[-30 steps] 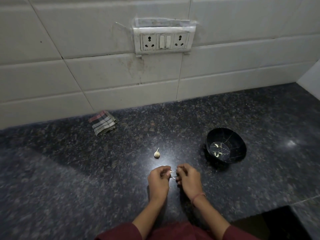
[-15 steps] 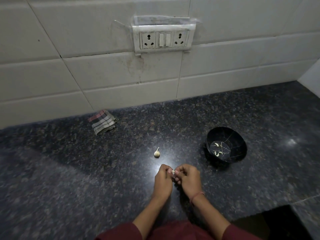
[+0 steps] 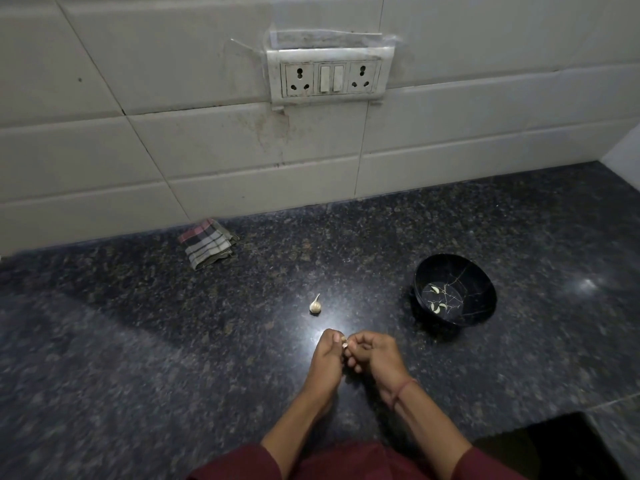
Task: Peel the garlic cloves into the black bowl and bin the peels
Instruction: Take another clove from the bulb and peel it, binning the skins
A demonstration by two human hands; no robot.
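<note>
Garlic clove [image 3: 344, 342] sits pinched between both hands, low over the desk [image 3: 138, 341]. The left hand [image 3: 327, 355] curls round it from one side and the right hand [image 3: 372, 356] closes its fingertips on it from the other. That hold seems meant to steady it while the nails work the skin loose. How much skin is off is too small to tell.

Just beyond the left hand's knuckles lies a second piece of garlic [image 3: 315, 305], seemingly unpeeled and within easy reach. Farther out, ahead and to the right of the right hand, stands the black bowl [image 3: 479, 306] with a few peeled cloves [image 3: 437, 308] at its bottom; nothing stands between that hand and the bowl. Well beyond the left hand, against the tiled wall [image 3: 104, 161], lies a folded checked cloth [image 3: 207, 243]. No bin shows, so the peels probably go somewhere out of view.
</note>
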